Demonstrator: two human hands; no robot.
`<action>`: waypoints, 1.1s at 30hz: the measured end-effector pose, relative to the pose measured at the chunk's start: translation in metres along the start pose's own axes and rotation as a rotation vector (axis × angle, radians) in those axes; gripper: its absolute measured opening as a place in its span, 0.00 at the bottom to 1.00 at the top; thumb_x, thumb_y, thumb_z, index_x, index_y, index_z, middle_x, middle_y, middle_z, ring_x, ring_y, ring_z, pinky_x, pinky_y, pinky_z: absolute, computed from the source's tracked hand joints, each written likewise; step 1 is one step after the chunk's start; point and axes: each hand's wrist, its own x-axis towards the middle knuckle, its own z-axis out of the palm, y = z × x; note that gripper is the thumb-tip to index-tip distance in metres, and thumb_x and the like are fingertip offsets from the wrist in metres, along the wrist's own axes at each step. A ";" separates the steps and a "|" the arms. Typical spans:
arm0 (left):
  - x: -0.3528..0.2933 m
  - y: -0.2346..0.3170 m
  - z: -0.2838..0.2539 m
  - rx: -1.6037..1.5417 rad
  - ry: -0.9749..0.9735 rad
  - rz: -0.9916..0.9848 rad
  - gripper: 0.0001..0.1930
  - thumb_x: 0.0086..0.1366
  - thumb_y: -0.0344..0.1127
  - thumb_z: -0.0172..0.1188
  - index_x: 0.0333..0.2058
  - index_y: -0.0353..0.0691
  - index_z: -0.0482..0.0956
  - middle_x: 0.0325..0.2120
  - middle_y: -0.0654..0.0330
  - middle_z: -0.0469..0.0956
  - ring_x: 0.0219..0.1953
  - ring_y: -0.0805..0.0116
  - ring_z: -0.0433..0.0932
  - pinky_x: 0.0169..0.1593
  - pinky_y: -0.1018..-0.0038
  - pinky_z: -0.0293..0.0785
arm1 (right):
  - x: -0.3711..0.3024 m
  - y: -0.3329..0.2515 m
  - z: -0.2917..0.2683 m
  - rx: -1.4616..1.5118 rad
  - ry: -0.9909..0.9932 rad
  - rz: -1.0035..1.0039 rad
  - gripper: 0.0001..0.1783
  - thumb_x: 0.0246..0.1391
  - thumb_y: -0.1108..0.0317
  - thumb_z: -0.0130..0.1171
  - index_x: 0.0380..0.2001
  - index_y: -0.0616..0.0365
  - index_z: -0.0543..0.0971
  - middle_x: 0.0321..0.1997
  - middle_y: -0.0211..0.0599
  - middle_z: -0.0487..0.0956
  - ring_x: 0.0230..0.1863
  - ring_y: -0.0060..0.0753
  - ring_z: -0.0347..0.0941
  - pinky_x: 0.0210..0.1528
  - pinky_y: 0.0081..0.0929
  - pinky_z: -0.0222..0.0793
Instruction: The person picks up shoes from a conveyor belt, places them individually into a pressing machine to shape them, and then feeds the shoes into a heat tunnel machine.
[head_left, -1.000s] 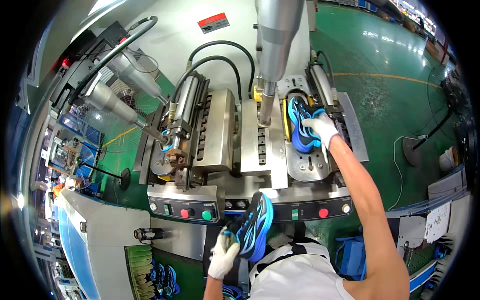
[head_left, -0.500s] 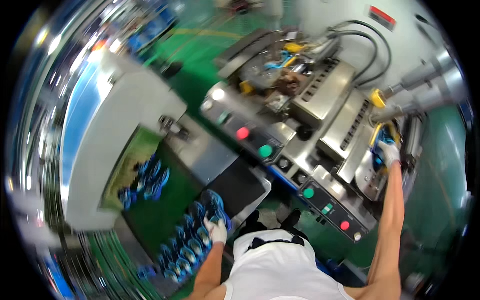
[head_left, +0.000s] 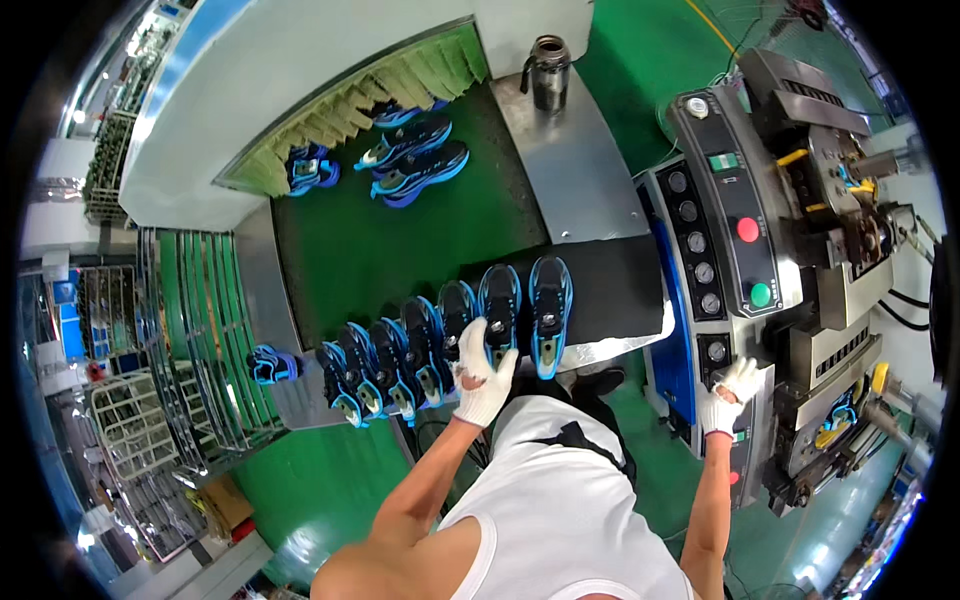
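My left hand (head_left: 483, 378), in a white glove, is closed around the heel of a black-and-blue sneaker (head_left: 500, 295), thumb on one side and fingers on the other. This shoe stands in a row of similar sneakers (head_left: 424, 345). Just right of it is another sneaker (head_left: 550, 315), standing apart on a black mat (head_left: 615, 290). My right hand (head_left: 732, 395), gloved too, lies over the machine's lower control panel (head_left: 765, 385) with fingers stretched out. Whether it presses a button there is hidden. A blue-and-yellow piece (head_left: 840, 415) sits in the machine beyond.
Several more sneakers (head_left: 420, 170) lie on the green conveyor belt (head_left: 350, 245) before a fringed opening (head_left: 350, 110). A steel flask (head_left: 550, 75) stands on the metal ledge (head_left: 575, 160). Gauges and buttons line the upper control panel (head_left: 735, 200). Metal rollers (head_left: 215, 340) run at the left.
The view has swung left toward the conveyor. My right hand has left the blue piece at the machine's far side and come to the panel. My left hand stays at the sneaker row.
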 end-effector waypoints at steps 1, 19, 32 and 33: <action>0.004 -0.011 0.007 -0.010 0.019 -0.057 0.41 0.54 0.34 0.74 0.64 0.31 0.65 0.60 0.42 0.68 0.63 0.43 0.68 0.68 0.57 0.63 | 0.003 -0.027 -0.009 0.091 -0.053 -0.050 0.60 0.40 0.58 0.72 0.73 0.70 0.53 0.78 0.62 0.53 0.78 0.64 0.47 0.78 0.57 0.41; 0.077 -0.004 0.012 -0.182 -0.400 -0.220 0.36 0.57 0.32 0.70 0.63 0.35 0.65 0.50 0.49 0.78 0.50 0.60 0.79 0.58 0.65 0.74 | -0.037 -0.258 -0.020 1.193 -0.602 0.601 0.44 0.44 0.51 0.76 0.55 0.75 0.75 0.45 0.50 0.84 0.46 0.37 0.80 0.53 0.35 0.76; -0.119 0.206 0.090 -0.251 -1.495 0.769 0.34 0.56 0.25 0.69 0.61 0.33 0.67 0.49 0.52 0.77 0.49 0.64 0.78 0.57 0.67 0.74 | -0.327 -0.135 -0.093 1.593 0.403 1.799 0.48 0.37 0.42 0.80 0.49 0.76 0.80 0.43 0.50 0.85 0.43 0.35 0.82 0.51 0.29 0.77; -0.156 0.225 0.079 -0.229 -1.605 0.820 0.34 0.56 0.25 0.69 0.61 0.33 0.68 0.49 0.52 0.77 0.49 0.65 0.78 0.56 0.67 0.74 | -0.360 -0.139 -0.091 1.745 0.673 1.806 0.41 0.40 0.46 0.80 0.45 0.73 0.82 0.40 0.43 0.85 0.40 0.32 0.81 0.49 0.28 0.77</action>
